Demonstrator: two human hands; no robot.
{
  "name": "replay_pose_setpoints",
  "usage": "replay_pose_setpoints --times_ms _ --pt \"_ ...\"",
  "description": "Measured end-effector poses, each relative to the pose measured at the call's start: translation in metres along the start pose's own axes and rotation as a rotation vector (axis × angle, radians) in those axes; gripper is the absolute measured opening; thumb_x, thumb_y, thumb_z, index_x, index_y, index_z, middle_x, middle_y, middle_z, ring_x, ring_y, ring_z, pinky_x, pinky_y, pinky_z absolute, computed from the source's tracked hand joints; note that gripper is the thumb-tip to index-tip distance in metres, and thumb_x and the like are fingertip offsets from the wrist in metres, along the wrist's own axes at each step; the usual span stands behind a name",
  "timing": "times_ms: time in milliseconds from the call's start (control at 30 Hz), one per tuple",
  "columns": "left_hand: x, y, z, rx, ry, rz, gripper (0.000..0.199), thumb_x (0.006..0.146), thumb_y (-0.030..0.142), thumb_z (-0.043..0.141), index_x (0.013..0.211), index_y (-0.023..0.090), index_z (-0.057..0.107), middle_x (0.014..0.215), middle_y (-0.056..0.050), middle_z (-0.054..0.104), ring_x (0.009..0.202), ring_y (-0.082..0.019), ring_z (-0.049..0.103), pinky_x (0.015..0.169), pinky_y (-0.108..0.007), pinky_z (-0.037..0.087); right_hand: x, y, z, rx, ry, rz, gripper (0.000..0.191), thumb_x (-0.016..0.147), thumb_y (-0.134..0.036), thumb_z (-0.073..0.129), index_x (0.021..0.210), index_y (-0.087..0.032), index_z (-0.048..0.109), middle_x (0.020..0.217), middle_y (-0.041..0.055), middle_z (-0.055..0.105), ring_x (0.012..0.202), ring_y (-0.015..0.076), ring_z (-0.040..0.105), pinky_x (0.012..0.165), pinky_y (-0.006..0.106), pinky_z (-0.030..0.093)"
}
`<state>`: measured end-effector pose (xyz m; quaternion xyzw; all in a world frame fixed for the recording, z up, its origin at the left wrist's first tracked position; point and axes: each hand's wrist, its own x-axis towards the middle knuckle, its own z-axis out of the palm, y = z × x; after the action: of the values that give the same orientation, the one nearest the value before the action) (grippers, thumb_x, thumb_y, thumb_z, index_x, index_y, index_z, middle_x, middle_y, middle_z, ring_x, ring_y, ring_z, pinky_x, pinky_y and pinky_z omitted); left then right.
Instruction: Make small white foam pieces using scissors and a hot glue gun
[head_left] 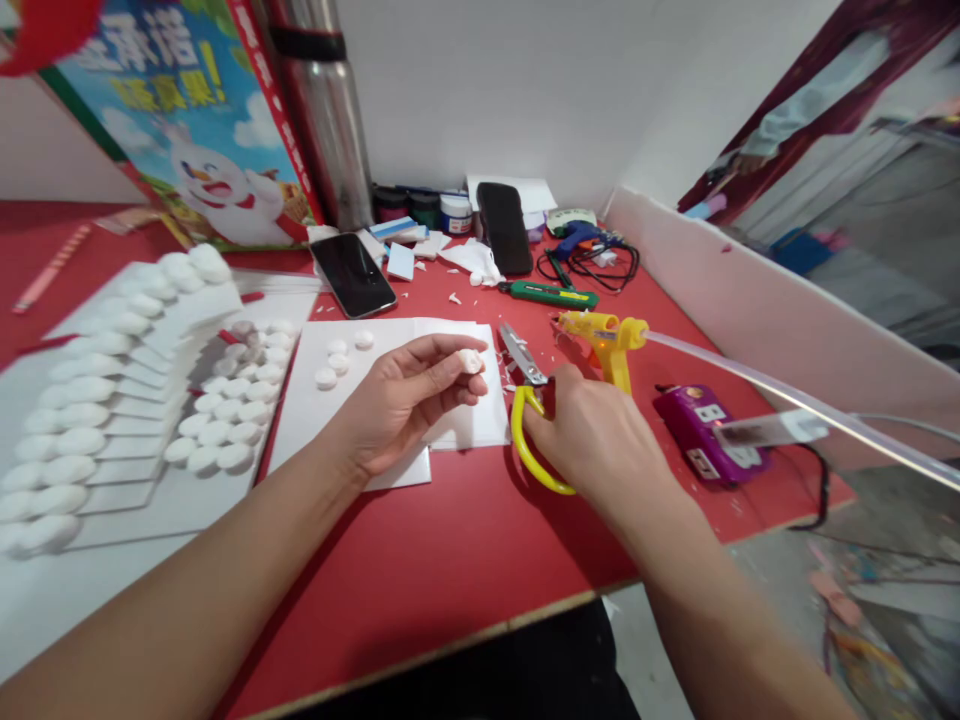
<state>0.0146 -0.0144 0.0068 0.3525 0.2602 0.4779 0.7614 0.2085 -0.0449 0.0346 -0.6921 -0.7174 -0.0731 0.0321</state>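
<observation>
Between the thumb and fingers of my left hand (409,395) is a small white piece (470,361), held above a white sheet (457,430). My right hand (600,430) is closed round the yellow handle of the scissors (536,440). Their metal blades point away from me, over the red table, apart from the white piece. Several small white discs (337,362) lie on the sheet left of my left hand. A yellow glue gun (611,340) with a long clear glue stick lies just beyond my right hand.
Rows of white discs (225,410) and fanned white cards with oval pieces (82,440) cover the left. Farther back are a phone (354,275), a green cutter (551,294), a steel flask (330,130) and paint jars (424,208). A purple power socket (709,435) sits right.
</observation>
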Motion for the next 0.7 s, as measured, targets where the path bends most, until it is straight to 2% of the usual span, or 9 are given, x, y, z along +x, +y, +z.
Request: replay_pose_setpoints --times_ms 133,267,333,433,533,600,700 --pt "0.001 0.003 0.000 -0.026 -0.022 -0.003 0.018 0.083 0.023 0.084 0.098 0.013 0.080 0.087 -0.004 0.070 0.071 -0.008 0.065 0.069 -0.018 0.054 0.003 -0.001 0.000 -0.013 -0.040 -0.064 0.016 0.085 -0.034 0.067 0.082 -0.018 0.065 0.057 0.0128 0.066 0.051 0.0328 0.067 0.044 0.036 0.039" --pt "0.001 0.003 -0.002 0.046 0.035 0.031 0.019 0.080 0.023 0.086 0.097 0.015 0.080 0.087 -0.003 0.071 0.073 -0.009 0.065 0.073 -0.021 0.054 0.010 -0.005 -0.023 -0.030 -0.044 -0.099 0.023 0.084 -0.040 0.073 0.077 -0.019 0.067 0.062 0.0137 0.068 0.055 0.0310 0.067 0.048 0.036 0.040" --pt "0.001 0.003 -0.004 0.173 0.066 0.091 0.021 0.081 0.025 0.086 0.100 0.017 0.080 0.089 -0.003 0.072 0.077 -0.012 0.067 0.077 -0.024 0.054 0.018 -0.008 -0.035 0.066 -0.009 -0.129 0.027 0.086 -0.042 0.072 0.073 -0.019 0.067 0.062 0.0119 0.067 0.057 0.0288 0.065 0.051 0.036 0.040" --pt "0.001 0.004 -0.007 0.486 0.095 0.293 0.024 0.084 0.026 0.082 0.107 0.020 0.078 0.102 -0.006 0.073 0.090 -0.017 0.068 0.085 -0.029 0.054 0.033 -0.014 -0.040 0.483 0.002 -0.161 0.032 0.095 -0.039 0.062 0.071 -0.019 0.068 0.063 0.0062 0.066 0.060 0.0213 0.063 0.057 0.033 0.041" --pt "-0.002 0.007 -0.007 0.826 0.140 0.517 0.024 0.088 0.023 0.077 0.111 0.022 0.077 0.108 -0.006 0.069 0.093 -0.018 0.065 0.089 -0.031 0.051 0.044 -0.020 -0.026 0.989 -0.066 -0.112 0.027 0.092 -0.042 0.068 0.081 -0.018 0.072 0.065 0.0017 0.067 0.056 0.0145 0.060 0.057 0.029 0.043" --pt "-0.003 0.008 -0.006 0.956 0.158 0.576 0.024 0.088 0.021 0.076 0.111 0.023 0.077 0.106 -0.006 0.069 0.090 -0.019 0.062 0.088 -0.031 0.050 0.047 -0.023 -0.013 1.237 -0.152 -0.061 0.029 0.086 -0.045 0.074 0.086 -0.016 0.073 0.065 0.0003 0.067 0.054 0.0121 0.057 0.053 0.026 0.042" --pt "-0.004 0.007 -0.005 0.983 0.174 0.564 0.021 0.086 0.022 0.077 0.107 0.024 0.078 0.105 -0.006 0.070 0.089 -0.020 0.061 0.088 -0.032 0.049 0.047 -0.024 0.003 1.431 -0.259 -0.002 0.031 0.077 -0.043 0.082 0.085 -0.015 0.075 0.063 -0.0010 0.065 0.054 0.0106 0.055 0.051 0.024 0.041"
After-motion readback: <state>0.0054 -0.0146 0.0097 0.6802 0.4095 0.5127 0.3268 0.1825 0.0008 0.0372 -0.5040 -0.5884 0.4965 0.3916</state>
